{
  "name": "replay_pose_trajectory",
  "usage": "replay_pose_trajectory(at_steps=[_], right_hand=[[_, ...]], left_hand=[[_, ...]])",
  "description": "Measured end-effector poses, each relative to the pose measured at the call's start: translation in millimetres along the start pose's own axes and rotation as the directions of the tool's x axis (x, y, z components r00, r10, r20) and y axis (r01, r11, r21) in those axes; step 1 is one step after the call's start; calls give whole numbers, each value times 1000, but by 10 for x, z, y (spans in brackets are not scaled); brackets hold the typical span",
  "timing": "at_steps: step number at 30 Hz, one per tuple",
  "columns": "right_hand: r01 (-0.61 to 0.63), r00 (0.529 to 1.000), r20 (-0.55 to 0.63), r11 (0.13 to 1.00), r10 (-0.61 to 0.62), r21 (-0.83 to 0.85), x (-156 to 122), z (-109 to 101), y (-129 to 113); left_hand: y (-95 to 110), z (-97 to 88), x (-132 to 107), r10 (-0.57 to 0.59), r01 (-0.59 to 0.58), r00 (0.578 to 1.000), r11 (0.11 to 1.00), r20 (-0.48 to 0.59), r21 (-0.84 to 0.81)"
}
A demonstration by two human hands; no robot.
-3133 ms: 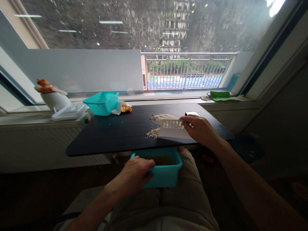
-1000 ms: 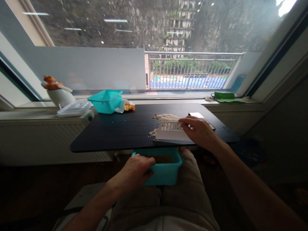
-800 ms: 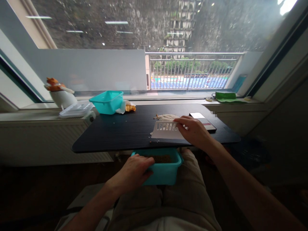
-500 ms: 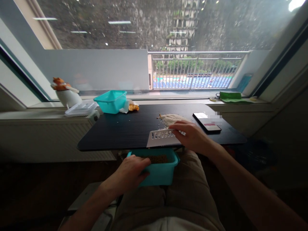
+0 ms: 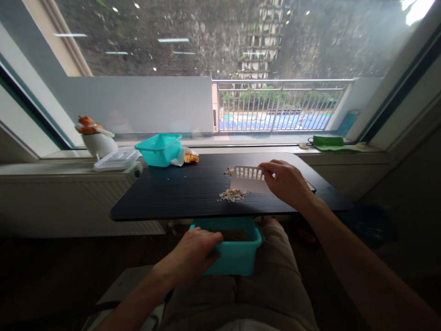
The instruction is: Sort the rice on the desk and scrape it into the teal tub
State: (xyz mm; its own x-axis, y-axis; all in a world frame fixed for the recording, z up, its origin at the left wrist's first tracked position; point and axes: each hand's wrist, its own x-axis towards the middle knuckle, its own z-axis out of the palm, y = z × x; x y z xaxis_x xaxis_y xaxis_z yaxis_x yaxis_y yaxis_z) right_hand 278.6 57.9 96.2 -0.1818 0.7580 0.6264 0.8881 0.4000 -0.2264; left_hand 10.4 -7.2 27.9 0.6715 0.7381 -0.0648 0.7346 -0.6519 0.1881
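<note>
My right hand (image 5: pixel 287 181) pinches the right end of a white plastic sheet with a row of slots (image 5: pixel 248 184), tilted over the black table (image 5: pixel 172 195). Just in front of its lower edge lies a small heap of pale grains (image 5: pixel 235 195) mixed with brownish bits. A few more crumbs (image 5: pixel 228 171) show at its far left corner; whatever lies behind the sheet is hidden. On my lap, below the table edge, stands a turquoise tub (image 5: pixel 237 259) with brown granular stuff (image 5: pixel 234 235) inside. My left hand (image 5: pixel 196 248) is closed over its left rim.
Another turquoise tub (image 5: pixel 160 151) stands at the table's back left, beside a crumpled orange-and-white wrapper (image 5: pixel 190 157). A phone (image 5: pixel 310 185) is mostly hidden behind my right hand. Left, a clear plastic lid (image 5: pixel 117 160) and a white pot (image 5: pixel 99 145); right, a green cloth (image 5: pixel 329 143) on the sill.
My right hand has lifted the slotted sheet away from the table's front edge, farther back. A grain heap now shows in front of it. The tub and my left hand have shifted slightly right.
</note>
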Motion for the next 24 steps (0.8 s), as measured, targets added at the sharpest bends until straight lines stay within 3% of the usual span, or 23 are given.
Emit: replay_pose_trajectory(at_steps=[11, 24], right_hand=[[-15, 999, 46, 1000, 16, -11, -15, 51, 28], [-47, 995, 84, 999, 46, 17, -34, -29, 26]], left_hand=[[11, 48, 47, 18, -18, 1000, 1000, -3, -9], [48, -12, 75, 11, -11, 1000, 1000, 11, 12]])
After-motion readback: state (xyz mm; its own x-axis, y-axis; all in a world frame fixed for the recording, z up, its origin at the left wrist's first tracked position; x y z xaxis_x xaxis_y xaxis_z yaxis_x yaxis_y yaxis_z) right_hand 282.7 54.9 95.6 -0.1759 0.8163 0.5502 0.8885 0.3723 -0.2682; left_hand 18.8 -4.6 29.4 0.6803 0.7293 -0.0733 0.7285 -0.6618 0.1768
